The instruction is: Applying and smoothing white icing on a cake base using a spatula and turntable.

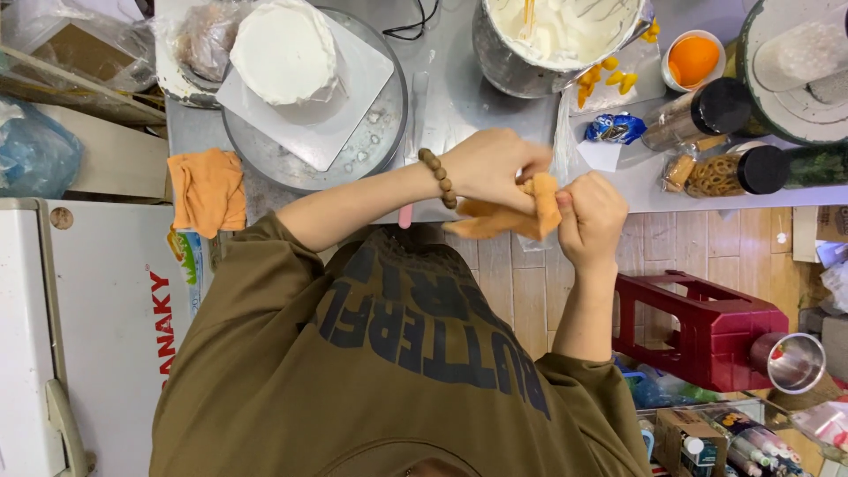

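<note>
While both hands meet above the near edge of the worktop, an orange cloth is bunched between them: the left hand, with a wooden bead bracelet at its wrist, closes its fingers over the cloth's top, and the right hand is clenched around its other end. Behind the hands, a white frosted cake sits on a square board on a metal turntable. A second orange cloth hangs over the worktop's left edge. A cream-filled mixing bowl stands further back.
</note>
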